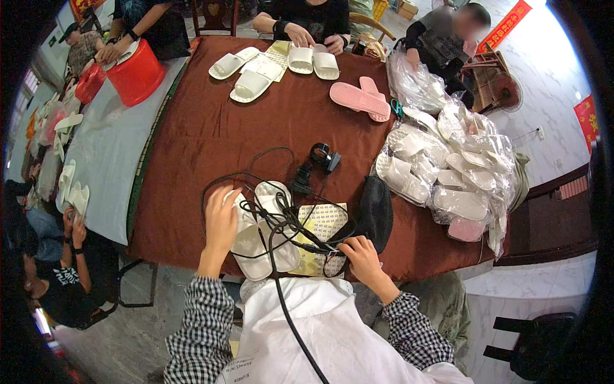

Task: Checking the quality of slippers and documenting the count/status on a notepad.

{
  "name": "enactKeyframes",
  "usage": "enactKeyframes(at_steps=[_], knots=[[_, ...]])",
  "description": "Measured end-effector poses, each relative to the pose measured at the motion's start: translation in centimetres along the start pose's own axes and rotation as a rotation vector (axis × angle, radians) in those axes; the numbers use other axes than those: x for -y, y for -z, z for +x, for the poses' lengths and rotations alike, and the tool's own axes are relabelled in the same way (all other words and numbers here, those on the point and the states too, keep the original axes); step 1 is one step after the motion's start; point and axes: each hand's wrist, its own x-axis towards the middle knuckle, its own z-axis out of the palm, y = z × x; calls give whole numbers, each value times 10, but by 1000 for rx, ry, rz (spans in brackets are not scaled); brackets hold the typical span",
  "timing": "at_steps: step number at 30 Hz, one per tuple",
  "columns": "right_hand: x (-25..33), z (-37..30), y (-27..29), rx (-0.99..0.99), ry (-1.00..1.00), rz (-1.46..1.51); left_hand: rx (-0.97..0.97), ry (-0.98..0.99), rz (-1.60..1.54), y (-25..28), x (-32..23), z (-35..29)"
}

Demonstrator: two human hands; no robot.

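Note:
A pair of white slippers lies in front of me on the brown-covered table, partly hidden under a tangle of black cable. My left hand is along the left edge of the slippers, its fingers stretched out and apart. Right of the slippers lies a yellow sticker sheet. My right hand is at the sheet's lower right, fingers curled on the black cable. Beyond it rests a dark cloth-like item. A black clamp-like mount stands past the cable.
White slippers in clear bags are heaped at the right. Pink slippers and teal scissors lie farther off. Across the table, a person's hands touch white slippers. A red stool stands on the grey table.

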Motion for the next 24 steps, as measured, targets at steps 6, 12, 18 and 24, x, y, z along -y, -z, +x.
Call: enactKeyframes(at_steps=[6, 12, 18, 24], knots=[[4, -7, -4, -61, -49, 12, 173, -47, 175, -36, 18, 91], [2, -12, 0, -126, -65, 24, 591, -71, 230, -42, 25, 118], [-15, -29, 20, -66, -44, -11, 384, -194, 3, 32, -21, 99], [-32, -52, 20, -29, 43, -95, 571, 136, -256, 101, -72, 14]])
